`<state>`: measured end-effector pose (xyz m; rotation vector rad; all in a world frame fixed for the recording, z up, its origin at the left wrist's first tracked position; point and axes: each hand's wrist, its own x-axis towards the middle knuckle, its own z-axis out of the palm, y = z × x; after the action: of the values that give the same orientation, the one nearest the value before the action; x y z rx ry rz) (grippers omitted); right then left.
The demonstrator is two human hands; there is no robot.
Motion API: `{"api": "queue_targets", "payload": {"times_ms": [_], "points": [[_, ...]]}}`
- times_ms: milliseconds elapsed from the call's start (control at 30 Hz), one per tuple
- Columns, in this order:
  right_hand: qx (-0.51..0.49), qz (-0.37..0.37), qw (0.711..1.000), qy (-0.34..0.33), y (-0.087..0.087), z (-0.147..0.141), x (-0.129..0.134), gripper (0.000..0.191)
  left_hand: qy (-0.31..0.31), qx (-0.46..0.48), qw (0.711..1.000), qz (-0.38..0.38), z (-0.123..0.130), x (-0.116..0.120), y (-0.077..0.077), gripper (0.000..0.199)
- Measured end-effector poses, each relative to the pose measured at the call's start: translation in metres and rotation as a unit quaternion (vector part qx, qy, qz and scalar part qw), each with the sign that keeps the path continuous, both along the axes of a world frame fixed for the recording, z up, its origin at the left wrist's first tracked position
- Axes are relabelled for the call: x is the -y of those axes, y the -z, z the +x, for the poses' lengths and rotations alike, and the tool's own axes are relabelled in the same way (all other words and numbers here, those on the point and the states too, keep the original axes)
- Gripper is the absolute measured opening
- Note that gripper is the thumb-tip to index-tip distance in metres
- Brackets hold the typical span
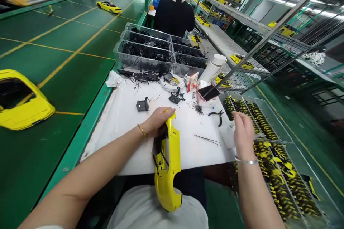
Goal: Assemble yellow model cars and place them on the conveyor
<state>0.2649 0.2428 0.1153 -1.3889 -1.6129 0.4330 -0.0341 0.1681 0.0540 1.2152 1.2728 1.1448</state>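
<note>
While the bench area was viewed from the head camera, a green conveyor belt (53, 43) was seen at nine o'clock, plastic bins of black wires (145, 52) at twelve, and a clear tray of yellow-and-black parts (285, 182) at four. On a white-sheeted bench (129, 139), pliers (217, 116) and tweezers (206, 139) were seen lying apart. A yellow model car shell (167, 161) was gripped by the left hand (158, 121), its length running toward six o'clock below the closed fingers. The right hand (243, 132) was held closed beside the tray, though whatever was pinched could not be made out.
</note>
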Motion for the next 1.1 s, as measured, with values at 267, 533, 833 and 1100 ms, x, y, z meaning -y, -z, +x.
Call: {"api": "queue_targets", "payload": {"times_ms": [267,533,833,1100], "points": [[0.508,0.168,0.826,-0.175,0.053,0.017,0.076,0.038,0.008,-0.014,1.000,-0.003,-0.001,-0.002,0.004,0.048],[0.256,0.113,0.945,-0.167,0.058,0.018,0.056,0.013,0.018,-0.039,0.999,-0.006,-0.004,-0.002,0.003,0.048],[-0.218,-0.131,0.963,-0.088,0.095,-0.008,0.020,0.029,0.037,-0.065,0.997,-0.005,-0.008,-0.004,0.004,0.044],[-0.164,-0.173,0.970,-0.041,0.090,-0.008,0.014,0.025,0.038,-0.082,0.996,-0.005,-0.007,-0.004,-0.001,0.041]]}}
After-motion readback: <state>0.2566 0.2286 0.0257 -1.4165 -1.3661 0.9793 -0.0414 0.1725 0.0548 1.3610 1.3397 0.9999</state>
